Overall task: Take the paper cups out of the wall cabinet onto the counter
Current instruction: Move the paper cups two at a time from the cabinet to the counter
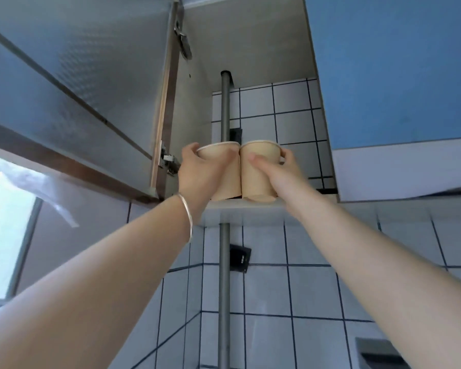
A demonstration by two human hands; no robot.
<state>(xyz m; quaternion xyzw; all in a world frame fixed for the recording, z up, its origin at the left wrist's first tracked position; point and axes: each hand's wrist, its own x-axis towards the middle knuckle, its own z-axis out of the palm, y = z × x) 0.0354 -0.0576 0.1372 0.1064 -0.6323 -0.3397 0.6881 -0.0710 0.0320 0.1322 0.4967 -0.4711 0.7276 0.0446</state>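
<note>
Two tan paper cups stand upright side by side, touching, at the front edge of the wall cabinet's bottom shelf (pixel 245 204). My left hand (pixel 197 173) is wrapped around the left cup (pixel 228 169); a silver bangle sits on that wrist. My right hand (pixel 277 173) is wrapped around the right cup (pixel 258 166), thumb across its front and fingers behind. Both arms reach upward. The counter is out of view.
The cabinet's frosted glass door (pixel 77 83) stands open at the left, with hinges on its inner edge. A blue cabinet door (pixel 397 70) stays shut at the right. A grey vertical pipe (pixel 225 262) runs up the white tiled wall through the shelf. A window is at far left.
</note>
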